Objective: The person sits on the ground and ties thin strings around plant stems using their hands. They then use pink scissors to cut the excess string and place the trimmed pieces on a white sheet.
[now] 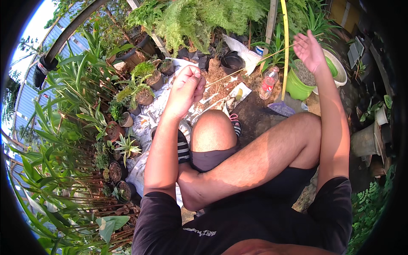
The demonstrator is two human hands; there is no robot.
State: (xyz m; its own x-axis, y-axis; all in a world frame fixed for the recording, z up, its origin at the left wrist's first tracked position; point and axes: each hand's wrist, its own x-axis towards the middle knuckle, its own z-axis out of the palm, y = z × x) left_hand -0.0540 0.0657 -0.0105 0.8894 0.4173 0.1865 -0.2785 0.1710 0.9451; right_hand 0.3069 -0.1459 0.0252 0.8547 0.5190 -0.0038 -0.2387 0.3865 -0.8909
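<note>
My left hand (190, 84) is a closed fist above my upright knee, with one end of a thin tan strand (251, 65) coming out of it. The strand runs in a nearly straight line up and right to my right hand (308, 52). That hand is raised, palm turned inward and its fingers extended and slightly blurred. The strand crosses the fingers, and its tip shows just past them; whether they grip it is not clear. Behind my right hand stands a lime green pot (298, 84) filled with grey material. Below the strand lies a white sheet piece (240, 92) with a leaf on it.
A clear plastic bottle (269, 82) stands near a yellow pole (284, 47) with a purple broom head (281, 108). A black pot (232, 62) sits on the soil beyond. Small potted plants (145, 95) line the left, with ferns (204, 22) at the top. My crossed leg (255, 159) lies below.
</note>
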